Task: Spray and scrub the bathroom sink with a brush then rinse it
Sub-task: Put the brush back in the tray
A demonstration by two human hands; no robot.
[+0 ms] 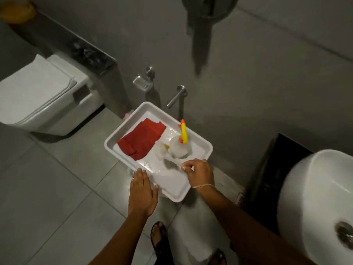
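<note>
The sink (313,203) sits at the right edge of your view, a round white bowl with its metal drain (344,233) showing low on the right. It is well apart from both your hands. The brush (183,133) stands in a white tray (172,194) ahead of you, its yellow handle with an orange tip pointing up and away, and a pale rounded bottle (178,149) right at its base (blur hides what the white clump just left of it is). A folded red cloth (142,139) lies in the tray's far left part, apart from the brush.

Your right hand (199,174) hovers over the tray's near right part, just in front of the bottle. Its fingers (186,165) are curled in, thumb and forefinger drawn close together, and I cannot tell whether they pinch anything. A thin band circles that wrist. Your left hand (142,192) lies flat on the tray's near left rim, fingers straight and together, thumb out to the right, gripping nothing.

The tray stands on something low over the tiled floor (57,188). A white toilet (42,96) with its lid down is at the left. A metal tap (176,97) juts from the grey wall behind the tray, with a soap dish (142,83) beside it. Your sandalled foot (159,238) shows below.
</note>
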